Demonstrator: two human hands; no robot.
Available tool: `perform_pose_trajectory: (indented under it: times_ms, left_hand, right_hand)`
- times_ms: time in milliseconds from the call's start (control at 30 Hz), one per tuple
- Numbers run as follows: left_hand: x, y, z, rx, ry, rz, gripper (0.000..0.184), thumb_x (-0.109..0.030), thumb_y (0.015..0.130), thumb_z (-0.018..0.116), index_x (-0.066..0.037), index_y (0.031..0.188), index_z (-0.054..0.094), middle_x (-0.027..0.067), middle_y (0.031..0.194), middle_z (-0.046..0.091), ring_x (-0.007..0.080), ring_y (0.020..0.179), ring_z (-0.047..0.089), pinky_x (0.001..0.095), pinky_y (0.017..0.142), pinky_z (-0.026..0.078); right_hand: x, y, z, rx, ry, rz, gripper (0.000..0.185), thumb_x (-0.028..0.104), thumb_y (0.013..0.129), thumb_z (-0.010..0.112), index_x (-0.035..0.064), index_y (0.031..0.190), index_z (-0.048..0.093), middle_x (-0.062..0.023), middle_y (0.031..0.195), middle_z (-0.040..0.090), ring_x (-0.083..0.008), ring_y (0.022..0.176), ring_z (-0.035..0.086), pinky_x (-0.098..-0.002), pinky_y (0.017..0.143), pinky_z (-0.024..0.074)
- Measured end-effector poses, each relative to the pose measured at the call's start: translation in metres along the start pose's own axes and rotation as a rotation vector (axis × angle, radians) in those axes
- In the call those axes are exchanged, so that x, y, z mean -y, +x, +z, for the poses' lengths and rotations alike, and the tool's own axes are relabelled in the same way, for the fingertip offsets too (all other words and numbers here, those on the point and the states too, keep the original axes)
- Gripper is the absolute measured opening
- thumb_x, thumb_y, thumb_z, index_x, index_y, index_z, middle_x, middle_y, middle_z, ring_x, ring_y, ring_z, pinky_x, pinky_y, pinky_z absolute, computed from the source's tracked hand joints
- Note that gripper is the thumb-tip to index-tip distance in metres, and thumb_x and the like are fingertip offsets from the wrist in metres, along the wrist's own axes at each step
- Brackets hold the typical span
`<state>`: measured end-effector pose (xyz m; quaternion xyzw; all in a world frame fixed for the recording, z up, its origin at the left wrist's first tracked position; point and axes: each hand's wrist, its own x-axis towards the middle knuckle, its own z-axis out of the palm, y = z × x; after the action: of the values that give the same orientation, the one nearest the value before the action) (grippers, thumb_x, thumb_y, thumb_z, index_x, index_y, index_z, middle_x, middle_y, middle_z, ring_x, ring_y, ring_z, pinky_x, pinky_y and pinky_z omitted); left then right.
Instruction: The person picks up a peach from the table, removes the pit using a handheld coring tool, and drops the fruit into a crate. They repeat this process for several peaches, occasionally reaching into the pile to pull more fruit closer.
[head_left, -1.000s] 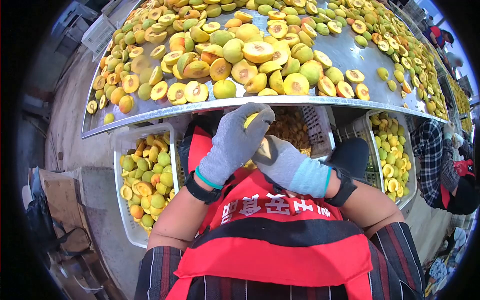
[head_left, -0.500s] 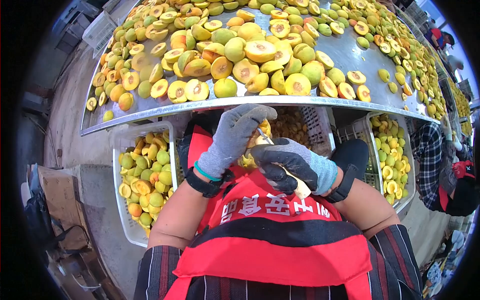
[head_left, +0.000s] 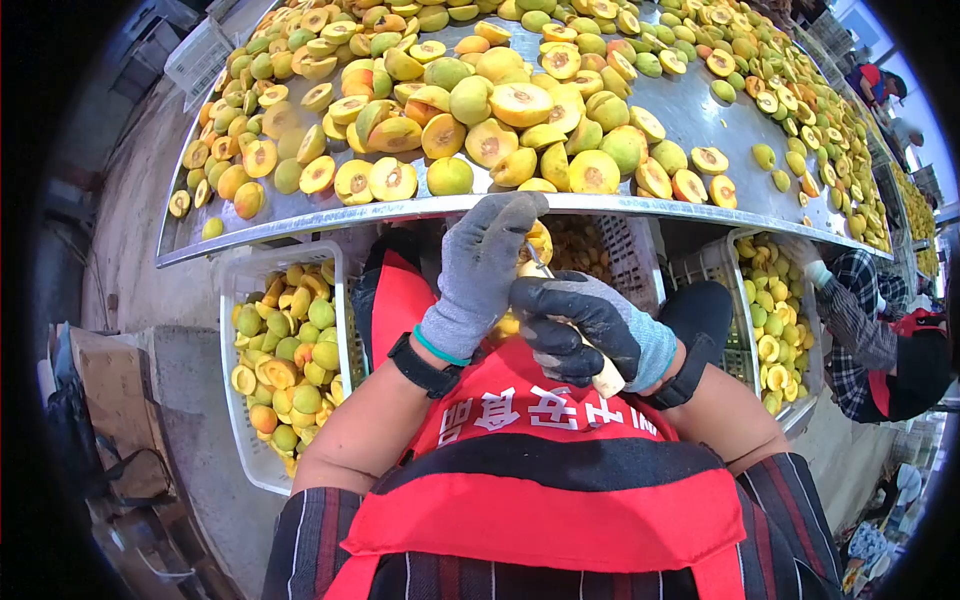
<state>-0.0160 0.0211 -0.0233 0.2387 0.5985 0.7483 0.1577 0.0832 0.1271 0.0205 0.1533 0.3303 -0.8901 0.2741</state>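
My left hand (head_left: pixel 485 265), in a grey glove, is wrapped round a yellow fruit piece (head_left: pixel 538 243) just below the metal table's front edge. My right hand (head_left: pixel 590 330), in a grey and black glove, grips a tool with a pale handle (head_left: pixel 608 379). The tool's thin metal end (head_left: pixel 538 262) touches or nearly touches the fruit. Both hands are close together above my red apron (head_left: pixel 540 400). The fruit's far side is hidden by the left fingers.
Halved fruit lies on the metal table (head_left: pixel 420 208). White crates of fruit stand below at left (head_left: pixel 232 400) and right (head_left: pixel 805 400); another is behind my hands. A co-worker (head_left: pixel 870 345) reaches toward the right crate. A cardboard box (head_left: pixel 110 400) is at far left.
My right hand has turned, showing the tool's pale handle. The fruit is now seen at my left fingers with the tool against it. The co-worker's arm has moved toward the right crate.
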Motion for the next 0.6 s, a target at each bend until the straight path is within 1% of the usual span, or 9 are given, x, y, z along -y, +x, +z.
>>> perform_pose_trajectory:
  times_ms: [33, 67, 167, 233, 367, 433, 500, 567, 600]
  left_hand:
    - [0.001, 0.000, 0.001, -0.010, 0.017, 0.021, 0.026, -0.021, 0.091, 0.049, 0.000, 0.094, 0.063, 0.0043, 0.087, 0.064, 0.0072, 0.076, 0.055, 0.0220, 0.066, 0.046]
    - [0.003, -0.001, 0.002, -0.009, 0.020, 0.022, 0.026, -0.021, 0.091, 0.049, 0.000, 0.094, 0.063, 0.0043, 0.087, 0.064, 0.0072, 0.076, 0.055, 0.0220, 0.066, 0.046]
    - [0.008, -0.002, 0.004, -0.007, -0.083, 0.005, 0.025, -0.022, 0.091, 0.050, 0.000, 0.095, 0.063, 0.0045, 0.089, 0.063, 0.0068, 0.077, 0.055, 0.0216, 0.064, 0.046]
    - [0.005, -0.002, 0.004, 0.002, -0.095, -0.074, 0.023, -0.020, 0.091, 0.051, 0.000, 0.096, 0.062, 0.0046, 0.091, 0.063, 0.0070, 0.078, 0.055, 0.0216, 0.067, 0.046]
    - [0.010, 0.000, 0.011, -0.011, -0.234, -0.174, 0.022, -0.019, 0.091, 0.051, 0.000, 0.096, 0.061, 0.0048, 0.092, 0.062, 0.0087, 0.079, 0.056, 0.0230, 0.069, 0.046]
    - [0.016, 0.001, 0.010, 0.071, -0.217, 0.016, 0.022, -0.017, 0.091, 0.050, 0.001, 0.095, 0.061, 0.0064, 0.092, 0.062, 0.0125, 0.079, 0.058, 0.0263, 0.070, 0.048]
    - [0.013, 0.002, 0.007, 0.074, -0.140, 0.030, 0.020, -0.016, 0.090, 0.051, 0.002, 0.095, 0.060, 0.0084, 0.093, 0.062, 0.0157, 0.080, 0.059, 0.0281, 0.072, 0.048]
    - [0.018, 0.004, 0.003, 0.184, 0.021, 0.255, 0.020, -0.016, 0.089, 0.052, 0.001, 0.095, 0.060, 0.0104, 0.093, 0.062, 0.0170, 0.081, 0.060, 0.0276, 0.074, 0.047]
    - [0.022, 0.008, 0.004, 0.170, 0.026, 0.366, 0.034, -0.028, 0.093, 0.047, 0.003, 0.102, 0.059, 0.0073, 0.085, 0.062, 0.0133, 0.072, 0.059, 0.0258, 0.065, 0.048]
  right_hand:
    - [0.000, 0.000, 0.000, 0.056, 0.221, 0.060, 0.018, 0.023, 0.093, 0.046, 0.0078, 0.083, 0.048, 0.0036, 0.051, 0.037, -0.0054, 0.034, 0.034, -0.0185, 0.033, 0.0271]
    - [0.000, -0.001, 0.002, 0.089, 0.272, 0.031, 0.018, 0.022, 0.094, 0.044, 0.0078, 0.083, 0.047, 0.0041, 0.050, 0.037, -0.0036, 0.034, 0.032, -0.0173, 0.033, 0.0258]
    - [-0.002, -0.001, -0.009, 0.121, 0.284, 0.061, 0.018, 0.022, 0.094, 0.042, 0.0078, 0.084, 0.047, 0.0042, 0.050, 0.037, -0.0032, 0.033, 0.031, -0.0170, 0.033, 0.0259]
    - [-0.005, -0.001, -0.010, 0.128, 0.347, 0.058, 0.020, 0.022, 0.095, 0.040, 0.0077, 0.084, 0.046, 0.0042, 0.050, 0.037, -0.0035, 0.032, 0.031, -0.0174, 0.034, 0.0259]
    - [-0.012, 0.001, -0.021, 0.205, 0.309, -0.026, 0.020, 0.023, 0.095, 0.040, 0.0093, 0.082, 0.046, 0.0034, 0.050, 0.037, -0.0057, 0.033, 0.033, -0.0200, 0.034, 0.0260]
    - [-0.013, -0.001, -0.022, 0.241, 0.320, -0.019, 0.019, 0.024, 0.095, 0.042, 0.0111, 0.081, 0.046, 0.0029, 0.050, 0.036, -0.0065, 0.035, 0.033, -0.0212, 0.033, 0.0255]
    - [-0.012, -0.005, -0.021, 0.169, 0.380, 0.003, 0.019, 0.023, 0.095, 0.040, 0.0108, 0.082, 0.046, 0.0025, 0.050, 0.036, -0.0074, 0.035, 0.034, -0.0215, 0.034, 0.0255]
    - [-0.012, -0.006, -0.018, 0.156, 0.389, 0.039, 0.019, 0.021, 0.095, 0.038, 0.0106, 0.081, 0.045, 0.0023, 0.050, 0.036, -0.0080, 0.034, 0.035, -0.0216, 0.034, 0.0257]
    - [-0.012, -0.007, -0.015, 0.119, 0.341, 0.007, 0.018, 0.021, 0.095, 0.038, 0.0107, 0.081, 0.044, 0.0023, 0.050, 0.036, -0.0081, 0.033, 0.034, -0.0216, 0.033, 0.0258]
